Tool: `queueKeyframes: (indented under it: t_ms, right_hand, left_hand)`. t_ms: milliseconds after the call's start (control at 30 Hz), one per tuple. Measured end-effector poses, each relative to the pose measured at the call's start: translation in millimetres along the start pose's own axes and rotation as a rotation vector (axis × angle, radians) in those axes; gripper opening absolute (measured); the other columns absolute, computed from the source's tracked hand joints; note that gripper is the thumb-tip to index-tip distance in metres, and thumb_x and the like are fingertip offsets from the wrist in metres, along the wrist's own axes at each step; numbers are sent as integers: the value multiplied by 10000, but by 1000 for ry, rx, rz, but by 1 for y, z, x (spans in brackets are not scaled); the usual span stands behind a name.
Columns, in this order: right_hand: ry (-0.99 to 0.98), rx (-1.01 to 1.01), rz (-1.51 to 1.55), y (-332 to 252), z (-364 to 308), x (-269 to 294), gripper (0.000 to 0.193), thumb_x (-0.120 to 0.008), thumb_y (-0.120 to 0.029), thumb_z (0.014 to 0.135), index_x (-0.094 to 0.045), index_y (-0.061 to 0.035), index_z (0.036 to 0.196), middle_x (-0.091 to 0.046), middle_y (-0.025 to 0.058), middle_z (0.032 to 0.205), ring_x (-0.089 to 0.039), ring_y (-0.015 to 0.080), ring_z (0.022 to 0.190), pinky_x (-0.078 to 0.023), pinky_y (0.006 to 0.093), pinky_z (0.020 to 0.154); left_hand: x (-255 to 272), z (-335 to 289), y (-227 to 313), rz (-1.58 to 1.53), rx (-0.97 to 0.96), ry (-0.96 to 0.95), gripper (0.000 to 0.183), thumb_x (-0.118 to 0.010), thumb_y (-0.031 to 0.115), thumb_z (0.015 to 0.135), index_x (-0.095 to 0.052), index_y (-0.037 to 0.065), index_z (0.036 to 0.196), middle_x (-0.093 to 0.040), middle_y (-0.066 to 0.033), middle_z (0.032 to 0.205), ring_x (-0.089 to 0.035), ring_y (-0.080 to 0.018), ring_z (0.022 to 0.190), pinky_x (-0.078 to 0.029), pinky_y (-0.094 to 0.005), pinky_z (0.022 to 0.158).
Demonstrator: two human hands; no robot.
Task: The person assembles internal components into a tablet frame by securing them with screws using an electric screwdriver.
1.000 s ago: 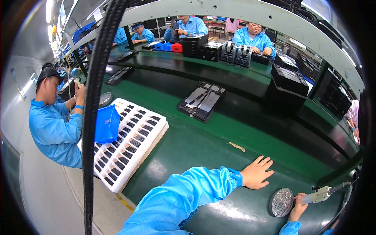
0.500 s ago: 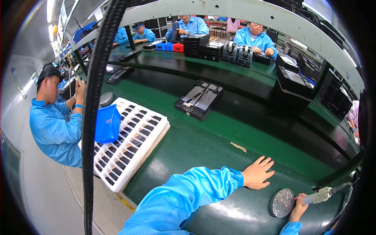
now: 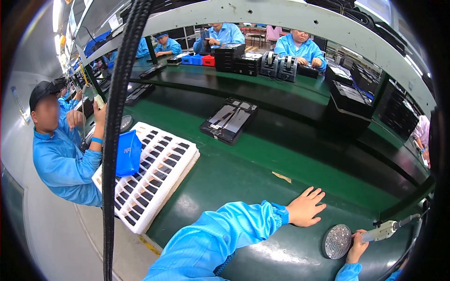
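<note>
My left hand (image 3: 305, 207) lies flat on the green bench (image 3: 211, 187), palm down with its fingers spread, and holds nothing. At the lower right, my right hand (image 3: 357, 247) is wrapped round the end of a pale electric screwdriver (image 3: 382, 232), whose cable runs off toward the right edge. Just left of that hand sits a round dish (image 3: 336, 241) filled with many small metal pieces that look like screws. Farther off, beyond both hands, an opened tablet (image 3: 229, 120) with its inner parts showing rests on the dark belt.
A white foam tray (image 3: 180, 171) of small black parts stands at the left, with a blue bin (image 3: 128, 154) on it. A black braided cable (image 3: 115, 131) hangs across the view. Co-workers in blue sit left and opposite. Black stacked trays (image 3: 351, 100) stand at the far right.
The opened tablet has shifted slightly left along the belt. The co-worker at the left has turned and raised a hand. The view has moved a little; my hands stay in place.
</note>
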State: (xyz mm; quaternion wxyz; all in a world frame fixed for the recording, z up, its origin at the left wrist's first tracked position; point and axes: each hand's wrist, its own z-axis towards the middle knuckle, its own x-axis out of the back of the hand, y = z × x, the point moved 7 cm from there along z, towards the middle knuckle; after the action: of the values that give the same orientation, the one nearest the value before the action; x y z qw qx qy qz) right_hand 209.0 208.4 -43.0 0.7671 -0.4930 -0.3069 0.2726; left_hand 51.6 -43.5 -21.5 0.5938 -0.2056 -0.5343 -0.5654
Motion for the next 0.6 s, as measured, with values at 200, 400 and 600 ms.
queueKeyframes:
  t_ms: [200, 400, 600]
  right_hand:
    - [5, -55, 56, 6, 2, 2, 188, -602, -142, 841, -534, 1, 944, -542, 53, 802, -499, 129, 727, -392, 258, 688]
    - [-18, 3, 30, 7, 2, 2, 198, -569, -177, 893, -526, 7, 950, -524, 49, 801, -488, 123, 721, -382, 258, 673]
    - [-41, -17, 30, 23, 10, 2, 209, -567, -201, 901, -533, -1, 948, -519, 37, 783, -474, 110, 716, -362, 252, 665]
  left_hand:
    - [-1, 3, 1, -20, 5, -2, 519, -551, 358, 844, -534, 30, 1246, -346, -273, 1396, -252, -416, 1347, -149, -532, 1116]
    - [-5, 5, 1, -6, -5, 8, 514, -556, 358, 841, -541, 32, 1238, -349, -274, 1392, -260, -415, 1344, -159, -536, 1112]
    - [-10, 6, -2, -7, 19, 14, 507, -557, 356, 836, -551, 32, 1225, -358, -279, 1384, -270, -416, 1340, -166, -538, 1109]
